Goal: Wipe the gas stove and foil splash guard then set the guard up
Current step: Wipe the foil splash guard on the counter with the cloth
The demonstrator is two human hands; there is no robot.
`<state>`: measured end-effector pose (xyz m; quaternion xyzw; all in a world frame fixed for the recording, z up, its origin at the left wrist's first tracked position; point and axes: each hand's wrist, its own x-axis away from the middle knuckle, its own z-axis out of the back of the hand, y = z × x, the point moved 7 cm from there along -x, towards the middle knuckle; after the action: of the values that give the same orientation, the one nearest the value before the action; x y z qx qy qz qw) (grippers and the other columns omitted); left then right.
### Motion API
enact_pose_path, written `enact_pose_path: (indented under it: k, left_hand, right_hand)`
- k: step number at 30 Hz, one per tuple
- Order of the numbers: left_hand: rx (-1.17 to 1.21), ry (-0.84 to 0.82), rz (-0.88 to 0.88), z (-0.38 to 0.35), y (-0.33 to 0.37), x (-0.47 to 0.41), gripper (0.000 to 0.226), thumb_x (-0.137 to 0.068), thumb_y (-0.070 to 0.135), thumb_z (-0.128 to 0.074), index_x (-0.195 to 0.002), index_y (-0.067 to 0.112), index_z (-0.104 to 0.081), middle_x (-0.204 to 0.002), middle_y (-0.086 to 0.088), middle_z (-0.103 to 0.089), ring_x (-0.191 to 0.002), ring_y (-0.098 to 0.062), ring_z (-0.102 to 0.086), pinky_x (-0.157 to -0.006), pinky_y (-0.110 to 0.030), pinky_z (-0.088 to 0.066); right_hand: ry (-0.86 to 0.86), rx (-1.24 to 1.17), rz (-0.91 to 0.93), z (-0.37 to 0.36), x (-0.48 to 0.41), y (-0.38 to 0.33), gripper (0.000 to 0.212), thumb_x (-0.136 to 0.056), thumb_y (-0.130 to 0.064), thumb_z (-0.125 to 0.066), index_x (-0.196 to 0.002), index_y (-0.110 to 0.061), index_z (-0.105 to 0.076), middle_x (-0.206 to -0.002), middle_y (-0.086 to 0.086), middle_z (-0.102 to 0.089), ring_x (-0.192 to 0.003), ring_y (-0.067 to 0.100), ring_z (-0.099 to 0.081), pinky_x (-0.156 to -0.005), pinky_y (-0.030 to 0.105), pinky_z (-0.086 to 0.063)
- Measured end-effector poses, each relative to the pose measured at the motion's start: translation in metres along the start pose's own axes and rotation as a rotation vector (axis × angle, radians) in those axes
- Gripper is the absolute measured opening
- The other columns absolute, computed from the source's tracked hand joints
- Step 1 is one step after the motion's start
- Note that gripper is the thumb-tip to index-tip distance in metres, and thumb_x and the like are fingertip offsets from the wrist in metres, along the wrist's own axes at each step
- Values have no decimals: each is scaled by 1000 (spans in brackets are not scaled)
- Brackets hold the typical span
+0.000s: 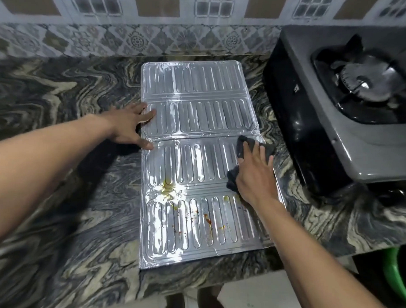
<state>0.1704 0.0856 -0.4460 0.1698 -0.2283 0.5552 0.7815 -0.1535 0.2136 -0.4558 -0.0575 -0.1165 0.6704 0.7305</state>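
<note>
The foil splash guard (191,122) lies flat and unfolded on the marble counter, ribbed side up. Yellow and red food stains mark its near panels. My left hand (132,126) presses flat on the guard's left edge, fingers spread. On the guard's right side my right hand (255,175) presses a dark grey cloth (244,147) against the foil. The gas stove (348,116) stands to the right of the guard, grey-topped with black sides, its burner visible.
The marble counter (65,140) stretches wide to the left of the guard. A patterned tiled wall (161,37) runs along the back. The counter's front edge is just below the guard. A green plastic object (399,278) sits low at the right.
</note>
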Motion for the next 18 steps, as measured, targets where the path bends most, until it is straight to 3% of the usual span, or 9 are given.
enact_pose_path:
  k: [3,6,10,14,18]
  left_hand:
    - [-17,-2,-2,-2,-1,-2,118,-67,82,-59,-153,39,10,-164,3,18,-152,-22,7,-119,-59,-11]
    - [21,12,-19,-1,0,-2,118,-68,78,-62,-154,38,9,-164,2,18,-152,-24,7,-121,-53,-10]
    - [43,14,-16,-1,2,1,117,-71,74,-64,-155,37,7,-165,2,17,-152,-24,9,-122,-50,-6]
    - [59,17,-11,0,1,-1,120,-67,77,-64,-155,36,7,-165,1,16,-152,-24,9,-122,-49,-5]
    - [63,10,-22,-4,0,-1,125,-58,83,-58,-154,39,7,-165,2,16,-152,-24,9,-122,-51,-5]
  right_hand:
    - [35,-3,-14,-7,38,-12,54,-103,-26,-26,-154,-10,-17,-160,20,-16,-149,33,-9,-121,51,-5]
    - [22,44,49,-19,45,-44,59,-99,-24,-35,-154,-9,-16,-160,21,-17,-149,35,-11,-120,54,-3]
    - [-53,-3,232,-36,35,-109,63,-97,-25,-40,-154,-12,-16,-160,20,-17,-149,35,-9,-119,55,-3]
    - [-114,-42,461,-52,53,-170,55,-101,-27,-32,-154,-18,-18,-161,14,-19,-150,30,-9,-120,53,-5]
    - [-117,-11,631,-63,100,-183,56,-99,-30,-35,-153,-20,-23,-160,10,-25,-149,25,-15,-120,50,-10]
